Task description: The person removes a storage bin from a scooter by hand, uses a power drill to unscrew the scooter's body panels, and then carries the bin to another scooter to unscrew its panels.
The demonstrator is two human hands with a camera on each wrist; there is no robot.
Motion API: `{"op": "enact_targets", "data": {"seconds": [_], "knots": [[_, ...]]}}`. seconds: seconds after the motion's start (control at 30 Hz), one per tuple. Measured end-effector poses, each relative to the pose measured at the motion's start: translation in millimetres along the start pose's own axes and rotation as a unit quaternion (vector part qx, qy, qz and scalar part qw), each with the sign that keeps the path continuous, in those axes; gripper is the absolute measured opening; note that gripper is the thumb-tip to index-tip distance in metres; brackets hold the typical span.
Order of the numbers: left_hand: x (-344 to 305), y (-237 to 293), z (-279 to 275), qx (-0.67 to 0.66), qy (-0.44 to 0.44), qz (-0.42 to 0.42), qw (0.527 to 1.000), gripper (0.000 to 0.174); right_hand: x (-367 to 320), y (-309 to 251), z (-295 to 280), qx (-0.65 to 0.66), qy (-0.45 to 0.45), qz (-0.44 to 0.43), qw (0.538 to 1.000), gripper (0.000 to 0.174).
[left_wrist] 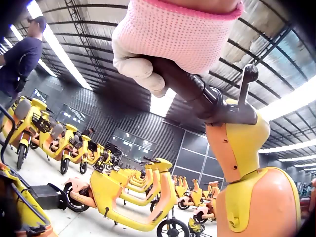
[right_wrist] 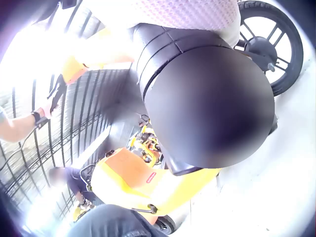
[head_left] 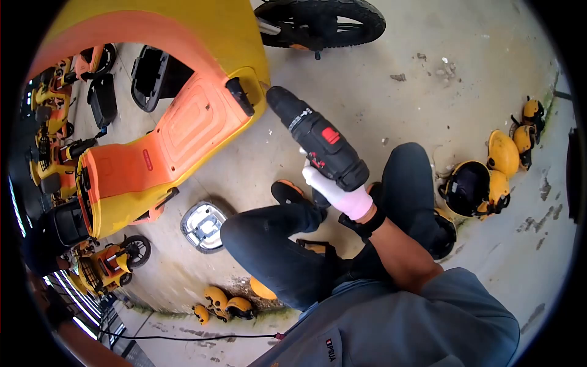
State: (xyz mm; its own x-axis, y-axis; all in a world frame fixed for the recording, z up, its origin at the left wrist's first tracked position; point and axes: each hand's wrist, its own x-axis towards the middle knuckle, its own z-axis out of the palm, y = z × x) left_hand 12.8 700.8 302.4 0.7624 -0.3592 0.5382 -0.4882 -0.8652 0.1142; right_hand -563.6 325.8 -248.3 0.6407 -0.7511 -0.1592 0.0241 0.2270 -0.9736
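In the head view, my gloved right hand (head_left: 336, 192) grips a black and red cordless drill (head_left: 324, 144). The drill's nose points at the front edge of a yellow and orange scooter (head_left: 189, 125); whether they touch is unclear. In the right wrist view, the white and pink glove (right_wrist: 190, 12) lies above the drill's dark body (right_wrist: 158, 54). My left hand (left_wrist: 168, 42), also gloved, has its fingers curled round a black handlebar grip (left_wrist: 180, 81) in the left wrist view. A brake lever (left_wrist: 244, 86) stands up beside that grip.
Yellow helmets (head_left: 503, 153) lie along the wall on the right, others (head_left: 217, 300) near the lower wall. A silver and black part (head_left: 205, 226) rests on the floor. Other scooters stand in rows (left_wrist: 133, 197). A person (left_wrist: 22, 54) in dark clothes is at the left.
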Motion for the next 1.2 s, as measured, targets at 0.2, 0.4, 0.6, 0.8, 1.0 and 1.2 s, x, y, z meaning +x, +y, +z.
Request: {"op": "enact_targets", "data": {"seconds": [0.2, 0.4, 0.6, 0.8, 1.0, 1.2], "knots": [[-43, 8, -23, 0.020, 0.040, -0.043, 0.998, 0.037, 14, 57, 0, -0.110, -0.012, -0.161, 0.981, 0.025], [-54, 21, -38, 0.067, 0.031, -0.050, 0.996, 0.037, 11, 61, 17, 0.003, -0.045, -0.075, 0.996, 0.024], [-66, 35, -51, 0.100, 0.033, -0.058, 0.993, 0.037, 23, 74, 16, -0.100, 0.007, -0.160, 0.982, 0.025], [-77, 42, -62, 0.118, 0.035, -0.065, 0.990, 0.038, 32, 65, 11, -0.004, -0.018, -0.136, 0.991, 0.016], [-85, 38, -62, 0.129, 0.037, -0.068, 0.989, 0.038, 38, 74, 21, -0.101, -0.025, -0.156, 0.982, 0.031], [-87, 34, -62, 0.140, 0.036, -0.070, 0.987, 0.038, 38, 82, 27, -0.077, 0.004, -0.194, 0.978, 0.029]]}}
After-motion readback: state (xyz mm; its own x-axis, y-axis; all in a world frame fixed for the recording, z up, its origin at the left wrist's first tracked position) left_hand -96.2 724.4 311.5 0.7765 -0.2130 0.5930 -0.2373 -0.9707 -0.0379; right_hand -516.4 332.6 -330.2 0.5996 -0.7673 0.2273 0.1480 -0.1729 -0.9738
